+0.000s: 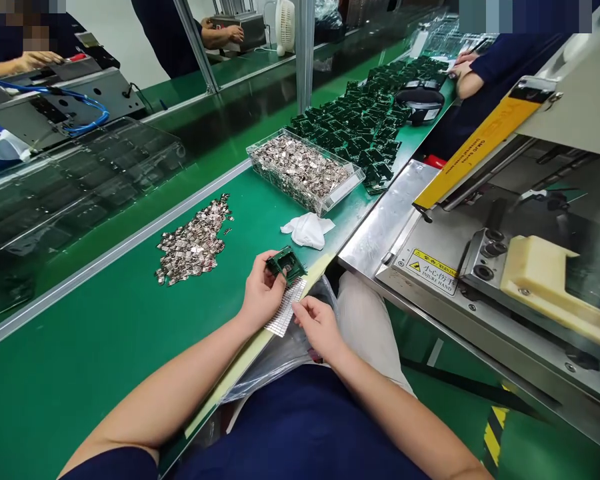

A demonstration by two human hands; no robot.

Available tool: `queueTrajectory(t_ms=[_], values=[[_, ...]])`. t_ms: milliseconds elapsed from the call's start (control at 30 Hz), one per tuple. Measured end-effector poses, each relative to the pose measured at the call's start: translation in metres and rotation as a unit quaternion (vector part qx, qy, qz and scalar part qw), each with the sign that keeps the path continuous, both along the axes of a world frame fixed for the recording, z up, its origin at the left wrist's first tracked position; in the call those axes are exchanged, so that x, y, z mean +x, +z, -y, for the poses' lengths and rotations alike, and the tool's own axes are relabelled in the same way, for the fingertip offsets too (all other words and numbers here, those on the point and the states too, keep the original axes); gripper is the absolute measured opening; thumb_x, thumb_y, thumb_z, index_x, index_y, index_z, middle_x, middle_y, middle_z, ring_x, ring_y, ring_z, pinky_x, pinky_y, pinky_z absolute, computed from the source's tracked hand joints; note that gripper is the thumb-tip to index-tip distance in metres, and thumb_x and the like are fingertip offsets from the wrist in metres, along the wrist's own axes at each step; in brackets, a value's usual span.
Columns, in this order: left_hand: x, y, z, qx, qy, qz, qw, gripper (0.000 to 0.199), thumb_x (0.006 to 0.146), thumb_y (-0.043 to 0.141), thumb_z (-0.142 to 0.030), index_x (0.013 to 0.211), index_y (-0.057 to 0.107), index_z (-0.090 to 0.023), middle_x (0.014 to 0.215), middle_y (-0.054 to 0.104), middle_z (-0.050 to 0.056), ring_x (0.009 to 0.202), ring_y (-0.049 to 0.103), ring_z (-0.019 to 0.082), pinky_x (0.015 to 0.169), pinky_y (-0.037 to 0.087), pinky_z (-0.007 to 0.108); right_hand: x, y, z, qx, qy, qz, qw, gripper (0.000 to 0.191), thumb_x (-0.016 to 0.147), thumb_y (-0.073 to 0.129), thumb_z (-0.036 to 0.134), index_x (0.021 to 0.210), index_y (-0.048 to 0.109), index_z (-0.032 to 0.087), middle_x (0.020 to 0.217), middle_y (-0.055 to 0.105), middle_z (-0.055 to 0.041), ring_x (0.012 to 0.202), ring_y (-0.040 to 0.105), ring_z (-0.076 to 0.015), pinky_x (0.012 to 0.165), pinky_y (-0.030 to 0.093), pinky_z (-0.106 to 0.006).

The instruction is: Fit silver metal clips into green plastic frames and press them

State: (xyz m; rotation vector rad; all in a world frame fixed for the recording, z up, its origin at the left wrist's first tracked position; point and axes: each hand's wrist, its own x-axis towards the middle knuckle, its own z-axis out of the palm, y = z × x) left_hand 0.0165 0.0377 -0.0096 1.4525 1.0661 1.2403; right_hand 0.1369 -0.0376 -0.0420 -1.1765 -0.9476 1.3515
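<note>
My left hand (265, 291) grips a small green circuit board (287, 265) with a dark square opening, above the table's front edge. Beneath it lies a white sheet with a fine grid (283, 316), partly covered by my left hand. Just right of the sheet is my right hand (318, 325), its thumb and index finger pinched together; whatever is between them is too small to make out. A crumpled white cloth (307, 231) rests on the green table (105, 333) behind the board. Small metal pieces (194, 244) form a loose pile to the left.
A clear bin (343, 191) full of metal pieces stands beyond the cloth, with many green boards (365, 120) heaped behind it. At the right is a machine with a yellow bar (480, 143). A plastic bag (265, 367) hangs below the table edge. Other people work farther back.
</note>
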Motion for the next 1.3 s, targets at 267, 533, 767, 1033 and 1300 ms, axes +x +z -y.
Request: queueTrajectory(t_ms=[267,533,767,1033,1300], values=[[-0.003,-0.001,-0.001,0.001,0.014,-0.009,1.000,0.033,0.085,0.061,-0.028,0.116,0.050,-0.021,0.085,0.057,0.001,0.075,0.057,0.014,0.069,0.049,0.025,0.024,-0.018,0.013,-0.035,0.019,-0.092,0.995,0.040,0.087,0.064,0.057,0.082,0.071,0.019,0.074,0.065,-0.0045,0.062,0.056,-0.0153,0.061,0.045,-0.028],[-0.002,0.007,0.000,-0.016,0.018,0.016,1.000,0.036,0.083,0.065,-0.032,0.113,0.050,-0.021,0.080,0.055,-0.001,0.068,0.053,0.012,0.065,0.045,0.023,0.030,0.017,0.018,-0.100,-0.013,-0.194,0.976,0.034,0.076,0.079,0.049,0.088,0.078,0.017,0.080,0.071,-0.0098,0.064,0.055,-0.0144,0.063,0.046,-0.026],[-0.003,0.008,0.001,-0.007,0.001,0.030,1.000,0.034,0.084,0.064,-0.035,0.112,0.051,-0.021,0.082,0.056,-0.001,0.069,0.052,0.012,0.064,0.044,0.022,0.029,0.033,0.010,-0.125,-0.082,-0.176,0.973,0.035,0.062,0.089,0.042,0.081,0.077,0.015,0.074,0.069,-0.0085,0.058,0.054,-0.0137,0.053,0.047,-0.024],[0.000,0.008,0.017,-0.022,-0.040,0.022,0.999,0.037,0.087,0.061,-0.038,0.118,0.051,-0.022,0.082,0.058,0.001,0.069,0.055,0.014,0.065,0.045,0.025,0.027,0.058,-0.007,0.084,-0.143,0.090,0.982,0.019,0.084,0.072,0.038,0.086,0.070,0.020,0.084,0.067,-0.0068,0.077,0.062,-0.0217,0.069,0.052,-0.034],[0.002,0.013,0.027,0.006,-0.057,-0.017,0.998,0.031,0.091,0.055,-0.027,0.121,0.047,-0.023,0.095,0.063,0.005,0.073,0.058,0.015,0.065,0.047,0.026,0.004,0.059,-0.017,0.164,-0.150,0.231,0.947,0.014,0.092,0.059,0.033,0.090,0.067,0.021,0.123,0.052,-0.0104,0.115,0.051,-0.0276,0.098,0.042,-0.042]])
